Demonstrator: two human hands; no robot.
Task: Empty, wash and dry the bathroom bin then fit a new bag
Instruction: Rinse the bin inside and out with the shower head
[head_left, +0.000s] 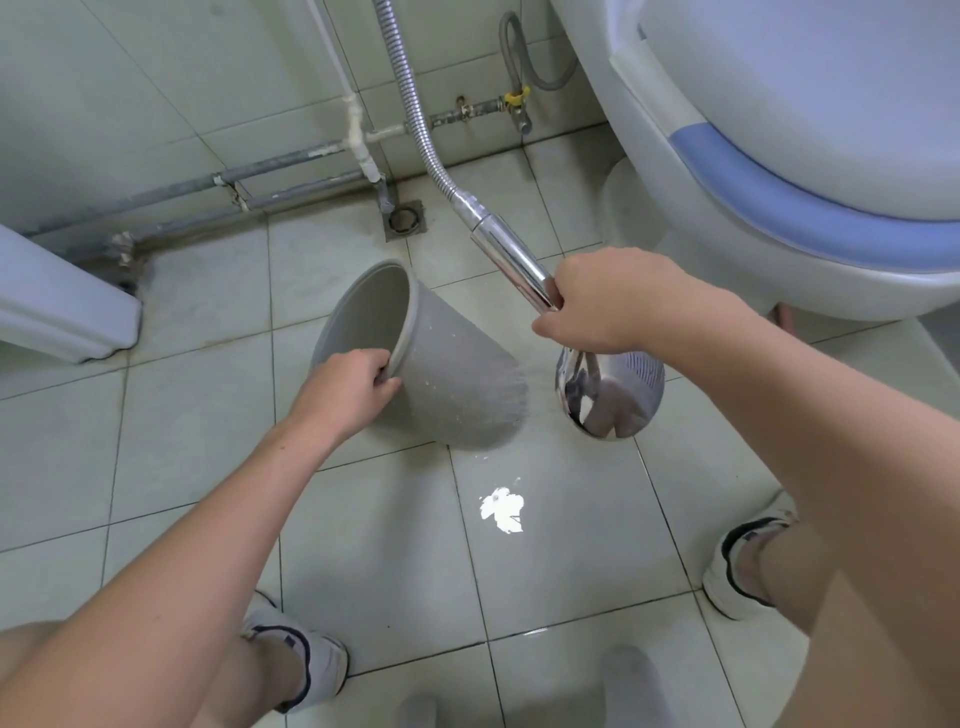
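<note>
Right hand (597, 306) grips the chrome shower head (608, 389) at frame centre, spraying the grey bin (441, 374) (tilted, mouth toward upper left). Left hand (348, 387) pinches the bin's rim, centre-left, above the tiled floor (156, 441).

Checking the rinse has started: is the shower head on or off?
On: spray fans from the shower head onto the tilted bin.

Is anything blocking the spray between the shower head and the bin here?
Nothing visible. The right hand aims the shower head straight at the bin, which the left hand grips by its rim.
</note>
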